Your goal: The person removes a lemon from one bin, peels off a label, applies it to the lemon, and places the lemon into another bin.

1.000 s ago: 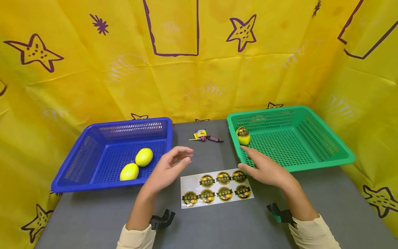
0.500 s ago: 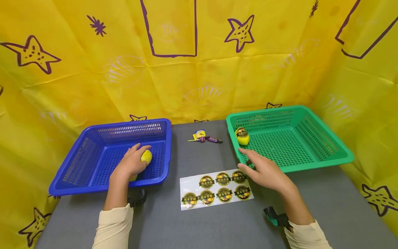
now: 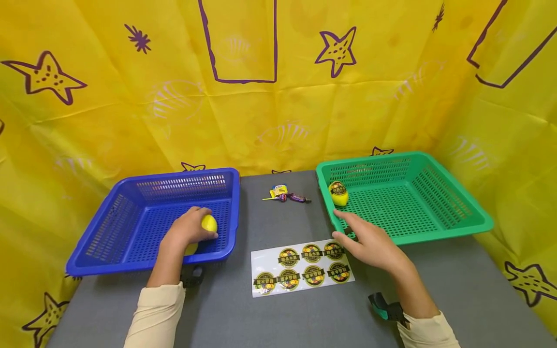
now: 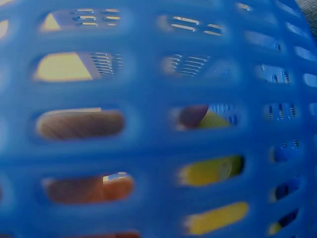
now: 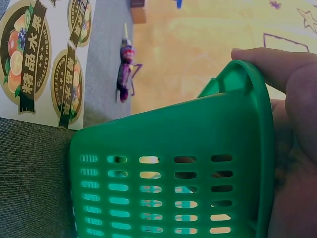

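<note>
My left hand (image 3: 184, 229) reaches into the blue basket (image 3: 109, 267) and grips a yellow lemon (image 3: 209, 224) between thumb and fingers. A second lemon (image 3: 191, 249) lies below it, partly hidden by the hand. The left wrist view looks through the blue basket's slots, with bits of lemon (image 4: 218, 215) behind them. My right hand (image 3: 372, 244) is at the near left corner of the green basket (image 3: 457, 233), thumb and fingers extended about its rim. Inside that basket sits a lemon with a round sticker (image 3: 339, 194).
Between the baskets lies a white sheet of round fruit stickers (image 3: 263, 261). Behind it are a yellow packet (image 3: 278, 190), a lollipop (image 3: 283, 197) and a purple-wrapped candy (image 3: 299, 197). A yellow patterned cloth (image 3: 261, 111) hangs around the grey table (image 3: 300, 319).
My left hand has moved left and down from above the table into the blue basket and taken hold of a lemon. The right hand has hardly moved.
</note>
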### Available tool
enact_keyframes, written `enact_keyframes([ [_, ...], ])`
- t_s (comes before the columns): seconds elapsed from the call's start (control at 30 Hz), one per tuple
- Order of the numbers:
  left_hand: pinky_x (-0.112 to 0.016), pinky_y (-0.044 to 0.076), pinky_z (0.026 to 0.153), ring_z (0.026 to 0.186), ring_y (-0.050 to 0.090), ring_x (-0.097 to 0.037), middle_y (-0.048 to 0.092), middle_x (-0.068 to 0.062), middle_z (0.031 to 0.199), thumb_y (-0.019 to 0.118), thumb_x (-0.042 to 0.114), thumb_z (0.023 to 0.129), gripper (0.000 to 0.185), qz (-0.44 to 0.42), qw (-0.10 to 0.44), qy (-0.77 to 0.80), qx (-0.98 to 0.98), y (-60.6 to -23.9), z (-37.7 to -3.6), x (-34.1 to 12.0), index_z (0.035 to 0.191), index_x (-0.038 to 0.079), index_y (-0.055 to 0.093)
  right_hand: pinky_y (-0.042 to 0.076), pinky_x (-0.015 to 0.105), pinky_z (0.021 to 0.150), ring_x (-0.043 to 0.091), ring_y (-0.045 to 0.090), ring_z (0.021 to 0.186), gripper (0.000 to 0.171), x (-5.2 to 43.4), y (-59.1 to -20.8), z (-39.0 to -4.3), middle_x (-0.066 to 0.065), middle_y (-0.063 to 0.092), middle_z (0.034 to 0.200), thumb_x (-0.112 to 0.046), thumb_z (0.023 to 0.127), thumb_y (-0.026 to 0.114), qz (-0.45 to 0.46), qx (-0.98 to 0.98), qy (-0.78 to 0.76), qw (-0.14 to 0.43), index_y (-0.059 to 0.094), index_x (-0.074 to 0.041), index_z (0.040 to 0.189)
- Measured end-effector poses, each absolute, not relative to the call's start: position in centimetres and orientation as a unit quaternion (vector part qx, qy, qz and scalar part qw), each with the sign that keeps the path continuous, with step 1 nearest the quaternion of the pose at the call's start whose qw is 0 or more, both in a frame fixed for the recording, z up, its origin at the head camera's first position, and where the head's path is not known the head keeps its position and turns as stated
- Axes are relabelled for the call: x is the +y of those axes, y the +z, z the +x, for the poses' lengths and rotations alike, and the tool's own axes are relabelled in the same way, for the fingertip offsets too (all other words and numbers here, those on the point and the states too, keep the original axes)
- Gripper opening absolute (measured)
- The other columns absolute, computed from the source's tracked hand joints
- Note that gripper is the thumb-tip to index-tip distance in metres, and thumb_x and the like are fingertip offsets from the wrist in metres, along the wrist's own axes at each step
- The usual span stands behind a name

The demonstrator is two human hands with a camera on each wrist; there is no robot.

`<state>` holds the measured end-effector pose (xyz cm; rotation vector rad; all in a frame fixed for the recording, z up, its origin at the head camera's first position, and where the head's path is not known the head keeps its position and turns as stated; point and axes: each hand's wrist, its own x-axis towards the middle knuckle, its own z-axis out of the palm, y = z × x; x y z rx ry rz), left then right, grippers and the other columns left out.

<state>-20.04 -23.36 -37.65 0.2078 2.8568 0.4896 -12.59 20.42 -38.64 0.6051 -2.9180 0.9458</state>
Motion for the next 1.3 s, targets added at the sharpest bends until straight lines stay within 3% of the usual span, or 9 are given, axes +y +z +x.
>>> enact_keyframes([
  [0.23,-0.053,0.048,0.079,0.091,0.056,-0.037,0.062,-0.021,0.105,0.089,0.029,0.073,0.078,0.09,0.138,0.17,0.972,-37.6,-19.9,-23.6,0.133,-0.006,0.054,0.051,0.051,0.083,0.028,0.063,0.107,0.059,20.2,-38.8,-12.5,0.011,0.051,0.147,-0.039,0.102,0.057,0.194,-0.935,0.298,0.014,0.042,-0.009,0.152],
  [0.37,-0.051,0.049,0.074,0.09,0.056,-0.038,0.057,-0.023,0.108,0.084,0.038,0.077,0.079,0.063,0.121,0.179,0.974,-37.6,-19.8,-23.4,0.136,-0.002,0.051,0.052,0.049,0.081,0.028,0.064,0.105,0.059,20.3,-38.8,-12.5,0.013,0.051,0.146,-0.037,0.102,0.058,0.198,-0.935,0.294,0.018,0.042,-0.007,0.151],
  [0.53,-0.048,0.049,0.067,0.091,0.055,-0.044,0.042,-0.029,0.122,0.069,0.049,0.088,0.074,0.008,0.053,0.241,0.969,-37.5,-19.9,-23.3,0.148,0.013,0.042,0.052,0.047,0.079,0.027,0.064,0.103,0.06,20.3,-38.8,-12.7,0.013,0.052,0.145,-0.037,0.102,0.058,0.204,-0.934,0.292,0.02,0.042,-0.007,0.151],
  [0.73,-0.046,0.047,0.071,0.097,0.054,-0.039,0.039,-0.019,0.135,0.063,0.05,0.092,0.053,0.016,-0.073,0.32,0.944,-36.4,-19.1,-21.1,0.138,0.024,0.056,0.052,0.047,0.078,0.028,0.064,0.103,0.06,20.3,-38.9,-12.6,0.014,0.051,0.146,-0.037,0.102,0.058,0.203,-0.935,0.291,0.02,0.042,-0.007,0.151],
  [0.87,-0.05,0.048,0.077,0.105,0.056,-0.036,0.041,-0.013,0.143,0.064,0.045,0.094,0.046,0.07,-0.115,0.344,0.929,-35.0,-17.9,-17.9,0.137,0.029,0.06,0.052,0.047,0.078,0.028,0.065,0.103,0.059,20.3,-38.9,-12.6,0.013,0.051,0.146,-0.037,0.102,0.058,0.202,-0.936,0.289,0.02,0.042,-0.007,0.151],
  [1.03,-0.047,0.05,0.072,0.101,0.06,-0.036,0.042,-0.013,0.139,0.064,0.05,0.095,0.042,0.134,-0.088,0.326,0.932,-34.4,-16.7,-13.2,0.134,0.034,0.062,0.052,0.049,0.079,0.027,0.065,0.104,0.059,20.3,-38.8,-12.5,0.012,0.051,0.147,-0.038,0.103,0.057,0.2,-0.935,0.291,0.023,0.042,-0.008,0.152],
  [1.13,-0.043,0.049,0.071,0.095,0.059,-0.034,0.04,-0.015,0.133,0.073,0.048,0.09,0.05,0.141,-0.054,0.345,0.926,-35.9,-17.1,-10.8,0.135,0.032,0.059,0.052,0.052,0.083,0.029,0.064,0.107,0.059,20.2,-38.8,-12.5,0.012,0.05,0.148,-0.039,0.103,0.056,0.201,-0.936,0.289,0.025,0.042,-0.008,0.152],
  [1.3,-0.044,0.049,0.074,0.093,0.058,-0.035,0.035,-0.02,0.129,0.083,0.021,0.082,0.065,0.133,0.01,0.362,0.923,-40.1,-18.3,-8.5,0.139,0.024,0.051,0.052,0.053,0.083,0.029,0.064,0.108,0.059,20.2,-38.8,-12.4,0.013,0.049,0.148,-0.039,0.103,0.056,0.201,-0.938,0.282,0.025,0.041,-0.007,0.152],
])
